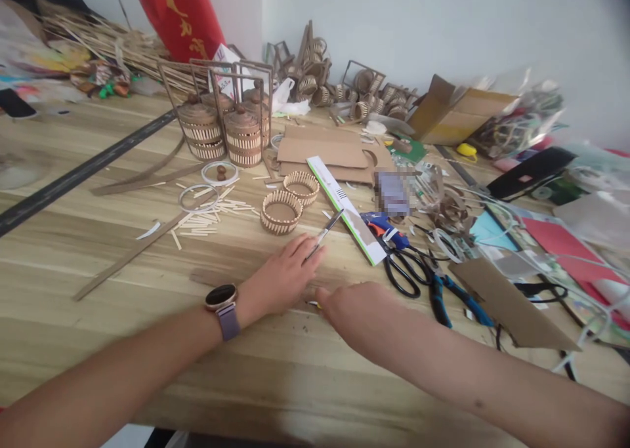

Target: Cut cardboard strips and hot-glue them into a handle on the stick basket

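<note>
My left hand lies flat on the wooden table, fingers stretched out over a brown strip. A watch sits on its wrist. A thin metal tool lies at its fingertips, pointing away to the right; whether the fingers hold it I cannot tell. My right hand rests just right of the left, knuckles up and fingers curled under. A small yellow-tipped thing peeks out by its thumb; what it is stays hidden.
Two small slatted rings, loose sticks and white hoops lie ahead. Lidded basket models and cardboard sheets stand behind. A white-green strip, black scissors, blue pliers and a cardboard piece crowd the right.
</note>
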Action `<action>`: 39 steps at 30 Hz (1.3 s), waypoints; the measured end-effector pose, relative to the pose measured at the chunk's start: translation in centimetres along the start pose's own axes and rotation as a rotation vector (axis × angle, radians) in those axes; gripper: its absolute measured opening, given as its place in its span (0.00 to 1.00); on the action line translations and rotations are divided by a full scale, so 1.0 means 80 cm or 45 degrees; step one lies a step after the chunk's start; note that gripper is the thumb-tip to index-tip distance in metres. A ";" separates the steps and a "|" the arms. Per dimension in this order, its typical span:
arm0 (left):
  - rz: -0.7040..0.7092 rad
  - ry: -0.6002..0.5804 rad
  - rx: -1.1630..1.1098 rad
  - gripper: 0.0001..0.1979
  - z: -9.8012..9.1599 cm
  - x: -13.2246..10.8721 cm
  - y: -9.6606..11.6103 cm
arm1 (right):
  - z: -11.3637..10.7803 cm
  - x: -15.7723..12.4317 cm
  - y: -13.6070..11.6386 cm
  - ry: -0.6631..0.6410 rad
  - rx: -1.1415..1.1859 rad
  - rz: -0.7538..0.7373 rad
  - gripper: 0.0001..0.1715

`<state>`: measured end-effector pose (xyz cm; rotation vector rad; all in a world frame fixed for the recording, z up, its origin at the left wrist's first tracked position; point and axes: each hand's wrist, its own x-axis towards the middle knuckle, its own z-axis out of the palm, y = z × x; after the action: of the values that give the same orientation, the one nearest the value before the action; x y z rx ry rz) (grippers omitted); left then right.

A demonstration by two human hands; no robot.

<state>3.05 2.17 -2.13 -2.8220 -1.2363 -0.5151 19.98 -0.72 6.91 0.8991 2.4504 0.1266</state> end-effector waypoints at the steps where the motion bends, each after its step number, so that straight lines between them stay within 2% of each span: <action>1: 0.004 -0.009 0.001 0.24 -0.002 0.000 0.000 | 0.000 0.000 0.000 0.017 -0.014 -0.016 0.15; 10: 0.007 -0.021 0.003 0.24 -0.006 0.001 0.001 | -0.008 0.006 -0.002 -0.069 -0.018 -0.032 0.20; 15: 0.003 -0.013 -0.018 0.24 -0.006 0.002 0.002 | -0.019 0.010 0.006 -0.122 0.024 -0.027 0.17; 19: -0.001 -0.053 -0.022 0.25 -0.010 0.003 0.002 | -0.029 0.019 0.015 -0.218 0.076 -0.049 0.13; 22: -0.012 -0.066 -0.042 0.25 -0.013 0.003 0.002 | -0.033 0.024 0.019 -0.280 0.082 -0.074 0.13; 39: -0.005 -0.073 -0.127 0.24 -0.012 0.003 -0.004 | -0.023 0.020 0.017 -0.394 0.098 0.000 0.20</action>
<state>2.70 2.37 -1.21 -2.9376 -1.2601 -0.5136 18.80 1.49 8.11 0.8790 2.1793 -0.1010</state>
